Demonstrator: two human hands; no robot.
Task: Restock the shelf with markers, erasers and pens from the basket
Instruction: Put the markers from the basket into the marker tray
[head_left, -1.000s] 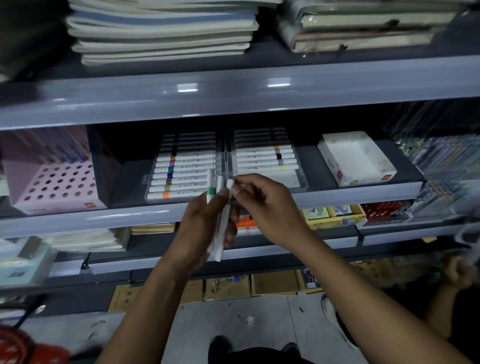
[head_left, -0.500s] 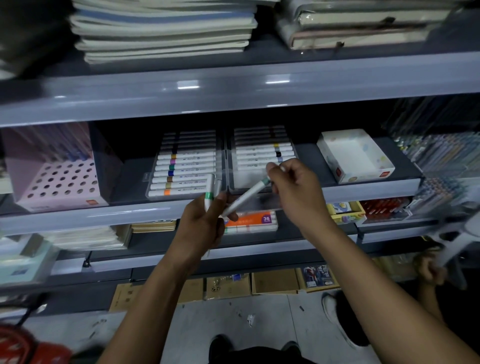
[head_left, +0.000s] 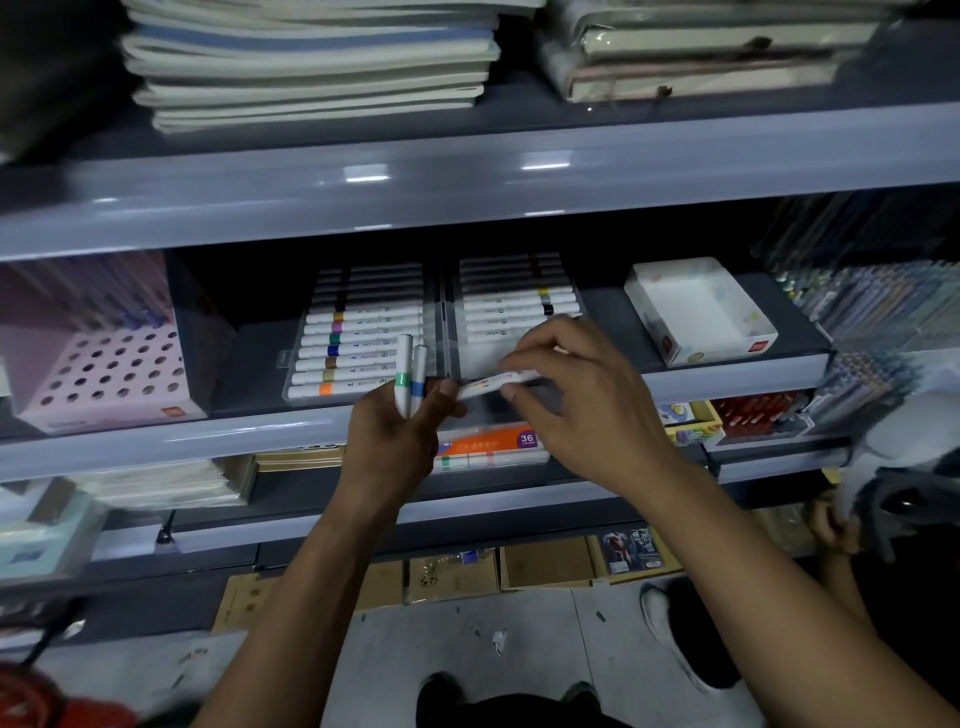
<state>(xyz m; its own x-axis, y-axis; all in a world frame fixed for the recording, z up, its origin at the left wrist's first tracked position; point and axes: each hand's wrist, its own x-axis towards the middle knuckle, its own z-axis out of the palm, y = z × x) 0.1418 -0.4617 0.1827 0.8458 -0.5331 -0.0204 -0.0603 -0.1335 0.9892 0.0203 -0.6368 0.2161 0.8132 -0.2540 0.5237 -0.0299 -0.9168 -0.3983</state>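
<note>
My left hand (head_left: 395, 441) grips two upright white markers (head_left: 408, 382), one with a green band, one with a blue band, in front of the middle shelf (head_left: 208, 436). My right hand (head_left: 576, 395) pinches a third white marker (head_left: 491, 385) that lies almost level, just in front of the right clear marker tray (head_left: 514, 312). Rows of white markers with coloured bands fill the left clear marker tray (head_left: 358, 343). The front of the right tray is partly hidden by my right hand.
A pink perforated box (head_left: 98, 379) stands at the shelf's left, a white open box (head_left: 698, 312) at its right. Notebooks (head_left: 311, 67) are stacked on the shelf above. An orange marker pack (head_left: 488, 447) lies one shelf lower. Another person's hand (head_left: 834, 525) shows at the right edge.
My right hand pulled one marker out of the bunch in my left hand, swung it right toward the right tray, and now holds it nearly level and lower.
</note>
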